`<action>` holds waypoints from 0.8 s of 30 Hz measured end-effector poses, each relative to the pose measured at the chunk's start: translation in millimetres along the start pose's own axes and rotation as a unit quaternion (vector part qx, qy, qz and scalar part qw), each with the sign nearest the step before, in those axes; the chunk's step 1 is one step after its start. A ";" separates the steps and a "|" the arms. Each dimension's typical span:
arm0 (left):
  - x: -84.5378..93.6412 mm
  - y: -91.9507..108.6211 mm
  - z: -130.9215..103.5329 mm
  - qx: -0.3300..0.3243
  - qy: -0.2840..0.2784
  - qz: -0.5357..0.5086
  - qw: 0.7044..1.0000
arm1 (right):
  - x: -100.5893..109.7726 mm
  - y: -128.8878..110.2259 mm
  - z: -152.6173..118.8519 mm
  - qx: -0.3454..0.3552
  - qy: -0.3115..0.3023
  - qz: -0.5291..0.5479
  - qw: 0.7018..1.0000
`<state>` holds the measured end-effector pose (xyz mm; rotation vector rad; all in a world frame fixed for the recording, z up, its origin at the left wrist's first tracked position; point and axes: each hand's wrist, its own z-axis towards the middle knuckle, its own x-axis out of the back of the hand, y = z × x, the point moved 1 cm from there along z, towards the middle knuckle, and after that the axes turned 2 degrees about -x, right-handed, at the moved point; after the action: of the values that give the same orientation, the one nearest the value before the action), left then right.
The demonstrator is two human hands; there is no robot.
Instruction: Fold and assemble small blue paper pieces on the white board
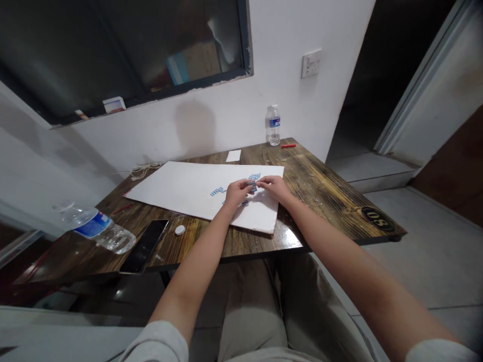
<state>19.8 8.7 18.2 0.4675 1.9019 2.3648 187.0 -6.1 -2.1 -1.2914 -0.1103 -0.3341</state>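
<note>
My left hand [237, 193] is closed in a pinch on a small blue piece [253, 187] above the right part of a white board [184, 183]. From the right, the fingers of my right hand [277, 187] pinch together at the same piece; its exact kind is too small to make out. Several blue pieces or markings lie on the board around my hands. One striped blue cluster [216, 191] shows left of my left hand, and another [255, 176] just behind the fingertips. My fingers partly cover this area.
On the dark wooden table [324, 201] lie a phone [146, 246], a white cap [180, 230], a tilted plastic bottle [101, 229], a white cable [145, 170] and a paper slip [233, 156]. An upright bottle [274, 128] and a red pen-like stick [289, 146] are at the back.
</note>
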 end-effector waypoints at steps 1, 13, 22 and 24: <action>1.5 -1.1 1.3 0.004 0.025 -0.006 1.000 | 0.0 1.2 0.7 -0.001 0.000 -0.028 1.000; 13.2 -10.8 9.7 0.043 0.170 -0.075 0.982 | 0.7 0.2 -6.5 0.005 -0.085 -0.328 0.941; 12.8 -10.5 8.9 0.026 0.164 -0.080 0.983 | -2.7 3.2 -5.6 0.008 -0.082 -0.333 0.939; 13.1 -9.7 8.9 0.027 0.167 -0.068 0.983 | -3.1 3.6 -5.7 0.008 -0.079 -0.336 0.938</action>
<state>8.5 22.5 13.0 -0.0639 2.0559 2.4267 184.5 -10.2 -7.8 -1.2342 -0.7001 -0.8104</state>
